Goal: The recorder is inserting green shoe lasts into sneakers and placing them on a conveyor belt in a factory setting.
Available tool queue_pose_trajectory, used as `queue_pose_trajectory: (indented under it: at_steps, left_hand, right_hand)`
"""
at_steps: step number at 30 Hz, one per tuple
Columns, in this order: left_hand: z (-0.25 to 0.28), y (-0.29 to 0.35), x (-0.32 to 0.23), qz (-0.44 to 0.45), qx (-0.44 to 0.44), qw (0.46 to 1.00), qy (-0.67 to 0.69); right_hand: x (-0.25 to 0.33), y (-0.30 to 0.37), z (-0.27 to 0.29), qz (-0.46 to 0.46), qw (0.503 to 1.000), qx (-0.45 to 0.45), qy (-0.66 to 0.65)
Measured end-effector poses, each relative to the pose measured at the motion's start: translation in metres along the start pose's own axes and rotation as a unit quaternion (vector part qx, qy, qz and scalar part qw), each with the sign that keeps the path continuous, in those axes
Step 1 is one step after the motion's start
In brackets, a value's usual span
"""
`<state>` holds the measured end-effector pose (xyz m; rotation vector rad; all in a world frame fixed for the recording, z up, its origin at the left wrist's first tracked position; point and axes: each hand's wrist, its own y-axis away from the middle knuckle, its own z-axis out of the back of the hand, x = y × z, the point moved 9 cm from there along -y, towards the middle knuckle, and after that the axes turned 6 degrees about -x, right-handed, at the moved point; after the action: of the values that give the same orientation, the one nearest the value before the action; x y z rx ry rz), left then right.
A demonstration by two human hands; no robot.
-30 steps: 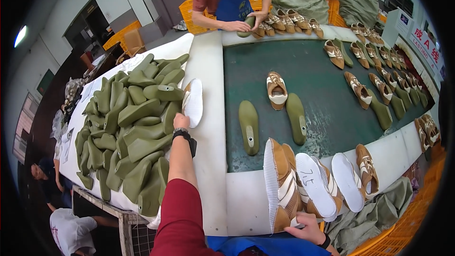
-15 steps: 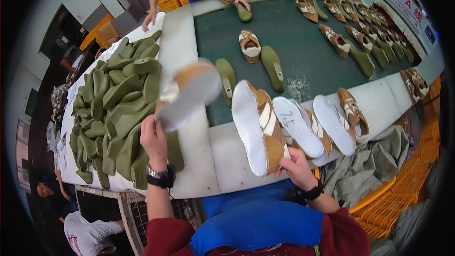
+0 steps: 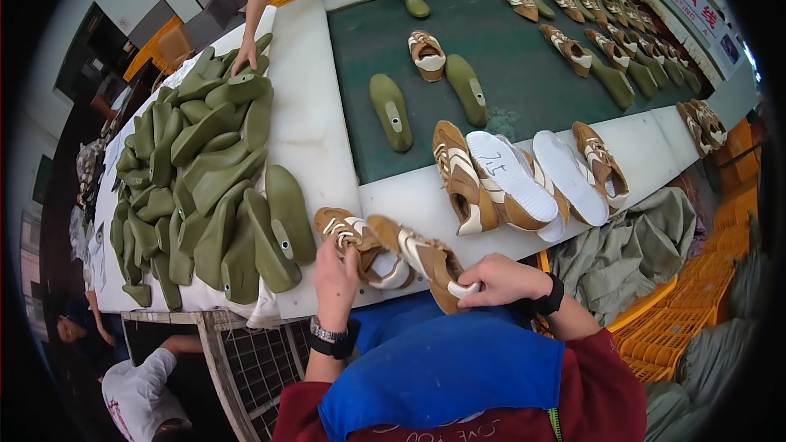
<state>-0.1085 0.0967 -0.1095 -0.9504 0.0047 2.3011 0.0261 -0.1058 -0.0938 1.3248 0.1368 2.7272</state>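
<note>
At the table's near edge my left hand [image 3: 334, 282] is closed on a brown-and-white sneaker [image 3: 348, 231], its laces facing up. Close beside it, my right hand [image 3: 501, 280] pinches a second sneaker [image 3: 434, 260] by the white heel; this one is tilted and overlaps the first. To the right of my hands lie a sneaker [image 3: 463, 176], two white sole-shaped pieces [image 3: 512, 178] over further sneakers, and another sneaker [image 3: 600, 162]. Two green shoe lasts [image 3: 390, 113] and a single sneaker [image 3: 427, 56] rest on the dark green surface ahead.
A heap of green shoe lasts [image 3: 205, 155] covers the left side of the white table [image 3: 307, 98]. Across from me a co-worker's hand [image 3: 246, 56] touches the heap. Rows of sneakers and lasts [image 3: 610, 86] stand far right. Orange crates [image 3: 679, 319] and grey-green cloth [image 3: 630, 237] flank the right edge.
My left hand has lowered its sneaker from above the table to the near edge. My right hand has drawn its sneaker left and nearer. A co-worker's hand has reached onto the heap of lasts.
</note>
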Motion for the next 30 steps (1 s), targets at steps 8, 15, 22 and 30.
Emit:
queue_pose_trajectory:
  at_steps: [8,15,22,30]
  left_hand:
    - [-0.047,0.000,-0.025,-0.158,0.072,0.983,0.061]
    - [-0.006,-0.007,-0.020,-0.170,0.005,0.984,0.051]
    - [0.059,-0.027,0.033,-0.093,-0.144,0.983,-0.067]
    - [0.049,-0.042,0.083,0.034,-0.065,0.984,-0.159]
  right_hand:
    - [0.039,0.013,0.082,-0.101,0.970,-0.091,-0.201]
    - [0.091,-0.058,0.194,-0.148,0.968,-0.119,-0.165]
    - [0.066,-0.259,0.262,-0.126,0.977,-0.172,0.020]
    - [-0.067,-0.411,0.170,-0.146,0.912,-0.207,0.322]
